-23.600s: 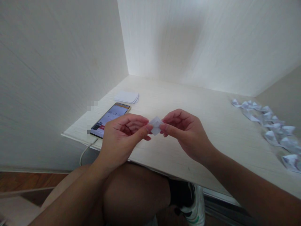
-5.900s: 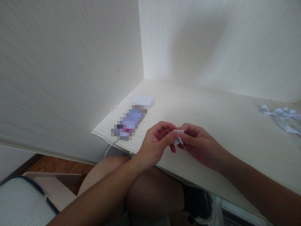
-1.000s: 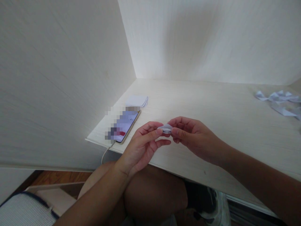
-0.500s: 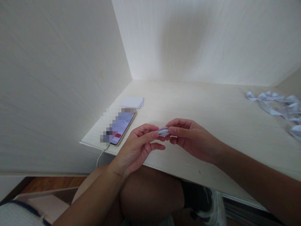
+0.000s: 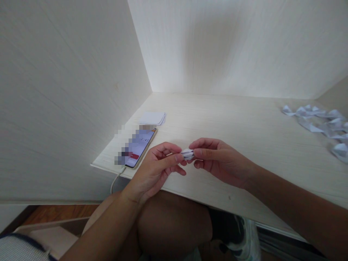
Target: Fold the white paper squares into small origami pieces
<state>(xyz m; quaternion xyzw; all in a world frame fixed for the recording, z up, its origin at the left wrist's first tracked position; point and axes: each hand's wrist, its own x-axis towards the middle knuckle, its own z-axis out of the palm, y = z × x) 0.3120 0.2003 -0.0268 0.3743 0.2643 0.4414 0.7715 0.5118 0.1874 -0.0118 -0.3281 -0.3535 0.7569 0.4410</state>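
A small folded piece of white paper [image 5: 187, 154] is held just above the desk, near its front edge. My left hand [image 5: 160, 165] pinches its left end between thumb and fingers. On the other side, my right hand [image 5: 217, 157] grips the right end the same way. The fingertips cover both ends of the paper, so only its creased middle shows.
A phone [image 5: 140, 148] with a lit, partly blurred screen lies left on the desk [image 5: 231, 119], its cable [image 5: 115, 181] hanging over the edge. Behind it is a stack of white paper [image 5: 152, 117]. Several folded white paper pieces [image 5: 312, 119] lie far right. Walls enclose the desk.
The folded paper has turned slightly between my fingers, and more of its creased face shows. Both hands have barely shifted and keep hold of it.
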